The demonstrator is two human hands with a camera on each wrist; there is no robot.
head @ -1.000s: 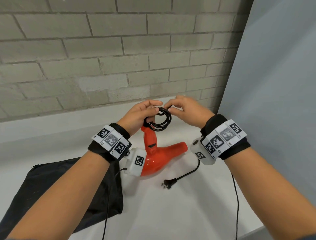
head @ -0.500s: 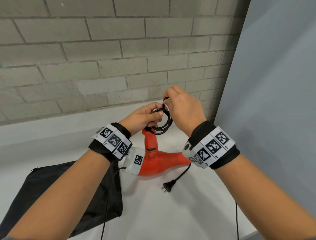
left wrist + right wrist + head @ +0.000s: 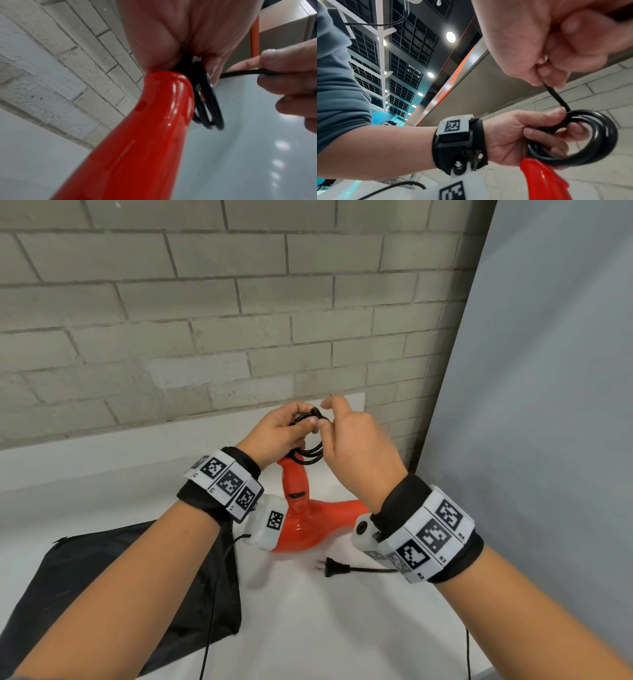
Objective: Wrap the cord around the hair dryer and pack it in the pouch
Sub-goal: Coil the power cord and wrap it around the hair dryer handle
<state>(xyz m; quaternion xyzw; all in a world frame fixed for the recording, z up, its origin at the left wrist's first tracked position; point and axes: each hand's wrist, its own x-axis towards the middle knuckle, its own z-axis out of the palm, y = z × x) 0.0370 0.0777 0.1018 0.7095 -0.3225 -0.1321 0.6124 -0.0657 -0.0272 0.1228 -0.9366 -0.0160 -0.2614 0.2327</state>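
A glossy red hair dryer (image 3: 301, 518) stands on the white table, handle (image 3: 154, 121) pointing up. Its black cord (image 3: 310, 451) is coiled into loops (image 3: 590, 142) at the top of the handle. My left hand (image 3: 281, 433) grips those loops at the handle's end (image 3: 539, 135). My right hand (image 3: 352, 440) pinches a strand of the cord (image 3: 556, 94) just above the coil. The plug (image 3: 330, 567) lies on the table in front of the dryer. A black pouch (image 3: 113, 587) lies flat at the lower left, partly under my left forearm.
A grey brick wall (image 3: 205, 320) rises close behind the table. A grey panel (image 3: 548, 405) closes the right side. Thin black sensor wires (image 3: 207, 645) hang from my wrists over the white table (image 3: 325, 628).
My right hand has carried the strand up and over the coil toward my left hand. The plug has slid right and now points left. My left hand keeps its grip.
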